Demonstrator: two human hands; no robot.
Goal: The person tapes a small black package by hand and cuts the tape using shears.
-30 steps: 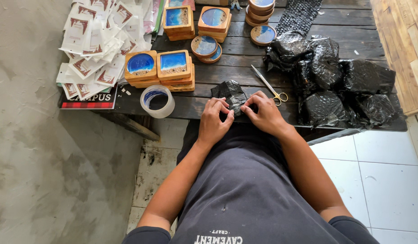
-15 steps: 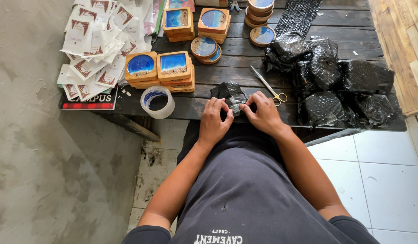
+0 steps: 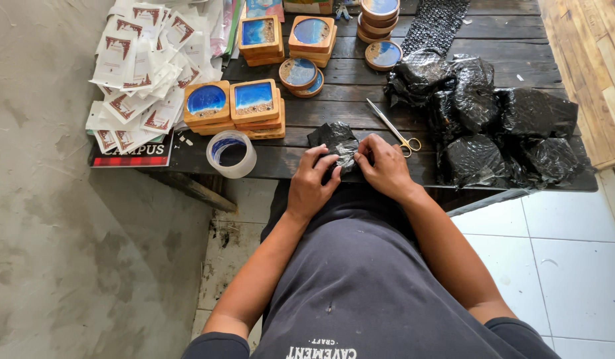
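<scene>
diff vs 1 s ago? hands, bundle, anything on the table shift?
Barely any change. Both hands, left and right, stay on the black wrapped bundle at the table's near edge, fingers only slightly shifted on it. Nothing picked up or let go. Scissors, tape roll, coasters and the pile of wrapped bundles lie as before.

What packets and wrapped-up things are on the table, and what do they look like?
Black wrapped bundle: at the table's near edge, held by the left hand and right hand; shiny, crinkled.
Wrapped black bundles: piled on the right; lumpy, glossy.
Paper packets: heaped far left; flat, white with dark red labels.
Tape roll: left of the hands; clear ring.
</scene>
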